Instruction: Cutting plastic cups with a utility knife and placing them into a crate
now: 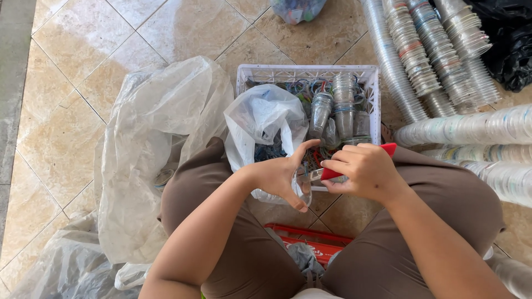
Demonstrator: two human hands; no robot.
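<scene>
Sitting over a tiled floor (83,61), the person grips a clear plastic cup (303,185) in the left hand (280,174), fingers curled around its wall with thumb and forefinger spread wide, just in front of a white plastic crate (307,75). The right hand (363,169) has its fingers clamped on a red-handled cutter (354,161), whose tip meets the cup's rim. The crate holds more clear cups, coloured rings and a white plastic bag (263,119); a large translucent sack (149,160) lies at left, and long stacks of nested clear cups (438,50) lie at right.
</scene>
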